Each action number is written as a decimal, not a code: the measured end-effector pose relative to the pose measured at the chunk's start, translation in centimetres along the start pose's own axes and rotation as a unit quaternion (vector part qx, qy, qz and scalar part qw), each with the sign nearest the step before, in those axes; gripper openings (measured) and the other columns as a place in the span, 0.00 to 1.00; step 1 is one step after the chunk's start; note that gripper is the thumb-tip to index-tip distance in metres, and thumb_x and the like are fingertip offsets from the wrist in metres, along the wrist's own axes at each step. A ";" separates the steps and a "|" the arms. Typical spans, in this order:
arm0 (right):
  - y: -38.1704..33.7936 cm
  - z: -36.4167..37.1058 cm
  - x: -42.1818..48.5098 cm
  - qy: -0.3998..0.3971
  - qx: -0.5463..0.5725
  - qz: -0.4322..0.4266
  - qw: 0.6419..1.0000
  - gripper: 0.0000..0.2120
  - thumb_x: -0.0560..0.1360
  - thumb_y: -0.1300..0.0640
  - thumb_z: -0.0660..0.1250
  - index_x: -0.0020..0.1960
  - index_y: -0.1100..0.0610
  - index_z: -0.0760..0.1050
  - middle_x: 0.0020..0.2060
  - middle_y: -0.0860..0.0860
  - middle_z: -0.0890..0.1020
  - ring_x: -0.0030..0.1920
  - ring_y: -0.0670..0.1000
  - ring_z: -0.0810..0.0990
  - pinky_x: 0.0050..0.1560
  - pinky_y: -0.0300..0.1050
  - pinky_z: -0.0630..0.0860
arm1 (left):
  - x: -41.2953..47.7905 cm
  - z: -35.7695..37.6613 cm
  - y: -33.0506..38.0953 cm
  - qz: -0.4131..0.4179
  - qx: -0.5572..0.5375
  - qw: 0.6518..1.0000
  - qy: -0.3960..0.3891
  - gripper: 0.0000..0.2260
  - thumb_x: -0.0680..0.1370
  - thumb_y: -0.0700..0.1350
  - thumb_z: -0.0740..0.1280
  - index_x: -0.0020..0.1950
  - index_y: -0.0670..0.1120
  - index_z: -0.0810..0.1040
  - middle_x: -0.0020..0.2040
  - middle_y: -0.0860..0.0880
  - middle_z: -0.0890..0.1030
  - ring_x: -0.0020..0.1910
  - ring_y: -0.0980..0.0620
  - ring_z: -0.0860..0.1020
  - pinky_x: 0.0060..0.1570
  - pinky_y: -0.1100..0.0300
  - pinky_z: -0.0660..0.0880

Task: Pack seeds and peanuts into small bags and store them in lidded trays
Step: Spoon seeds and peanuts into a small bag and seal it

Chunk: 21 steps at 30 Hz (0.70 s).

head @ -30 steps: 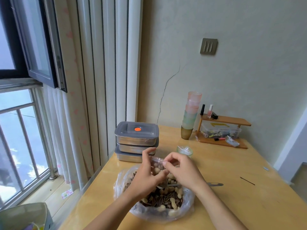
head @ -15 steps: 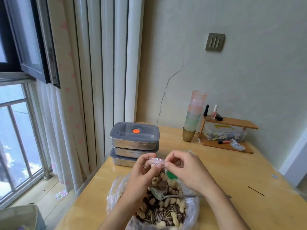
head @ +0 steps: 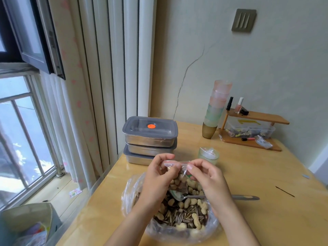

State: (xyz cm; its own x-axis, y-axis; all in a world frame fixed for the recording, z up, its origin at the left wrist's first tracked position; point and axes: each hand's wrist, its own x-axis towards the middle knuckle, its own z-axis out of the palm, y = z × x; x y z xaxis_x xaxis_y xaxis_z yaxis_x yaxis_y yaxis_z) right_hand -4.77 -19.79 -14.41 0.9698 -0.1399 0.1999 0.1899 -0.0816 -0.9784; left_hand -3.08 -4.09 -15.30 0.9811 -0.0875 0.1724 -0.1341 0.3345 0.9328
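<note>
A small clear zip bag (head: 179, 176) holding peanuts and seeds hangs above a large open plastic bag (head: 179, 217) full of peanuts and striped sunflower seeds. My left hand (head: 158, 176) pinches the left end of the small bag's top strip. My right hand (head: 207, 176) pinches the right end. A metal spoon (head: 243, 197) lies in the big bag with its handle pointing right. Behind them stand three stacked steel trays (head: 150, 141) with grey lids, the top lid bearing an orange dot.
A small glass jar (head: 208, 155) holding clear bags sits just beyond my hands. A stack of plastic cups (head: 215, 110) and a wooden shelf (head: 252, 137) with bottles and a box line the wall. The table's left edge (head: 99, 190) drops toward a window and a bin (head: 30, 226).
My hands lifted the small bag out of the large bag and now hold its top strip stretched between them. The view has tilted slightly down and closer.
</note>
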 end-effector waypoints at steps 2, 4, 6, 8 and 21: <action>0.4 0.4 -0.2 0.016 0.012 -0.020 1.000 0.04 0.79 0.63 0.71 0.46 0.61 0.82 0.38 0.49 0.85 0.42 0.44 0.82 0.45 0.35 0.78 | -0.1 0.0 -0.1 0.001 0.001 1.000 0.000 0.13 0.78 0.35 0.72 0.61 0.40 0.76 0.41 0.48 0.85 0.37 0.56 0.81 0.37 0.64 0.78; 0.6 0.8 -0.3 0.031 0.016 -0.031 0.999 0.04 0.79 0.63 0.71 0.45 0.61 0.81 0.38 0.50 0.84 0.42 0.45 0.82 0.46 0.36 0.78 | -0.1 -0.1 -0.1 0.001 0.002 1.000 0.001 0.12 0.78 0.35 0.72 0.61 0.40 0.77 0.42 0.47 0.84 0.38 0.56 0.81 0.37 0.64 0.78; 0.8 1.0 -0.4 0.045 0.014 -0.039 0.998 0.05 0.79 0.62 0.71 0.45 0.60 0.81 0.38 0.51 0.85 0.42 0.46 0.82 0.46 0.37 0.78 | -0.2 0.0 0.1 -0.002 -0.002 1.000 0.003 0.12 0.79 0.35 0.71 0.61 0.41 0.77 0.42 0.45 0.83 0.37 0.56 0.80 0.36 0.64 0.78; 0.9 1.1 -0.5 0.058 0.009 -0.044 0.997 0.05 0.79 0.61 0.71 0.44 0.59 0.81 0.39 0.52 0.85 0.42 0.46 0.83 0.46 0.37 0.79 | -0.3 0.2 0.1 0.000 -0.005 1.000 0.005 0.11 0.79 0.34 0.71 0.60 0.40 0.77 0.42 0.44 0.83 0.36 0.56 0.80 0.35 0.64 0.78; 1.4 1.1 -0.8 0.049 0.010 -0.027 0.998 0.05 0.79 0.62 0.71 0.45 0.57 0.82 0.39 0.50 0.86 0.42 0.44 0.84 0.47 0.40 0.80 | -0.4 0.3 -0.9 0.017 0.020 1.000 0.013 0.10 0.78 0.36 0.72 0.58 0.43 0.78 0.41 0.47 0.84 0.36 0.54 0.80 0.36 0.61 0.78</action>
State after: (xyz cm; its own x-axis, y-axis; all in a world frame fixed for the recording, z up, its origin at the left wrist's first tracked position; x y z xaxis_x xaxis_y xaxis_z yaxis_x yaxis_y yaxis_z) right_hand -5.16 -18.74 -16.05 0.9386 -0.2312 0.2559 0.2459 -0.0717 -0.9666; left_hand -3.36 -4.61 -16.16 0.9791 -0.0517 0.1967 -0.1728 0.2981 0.9387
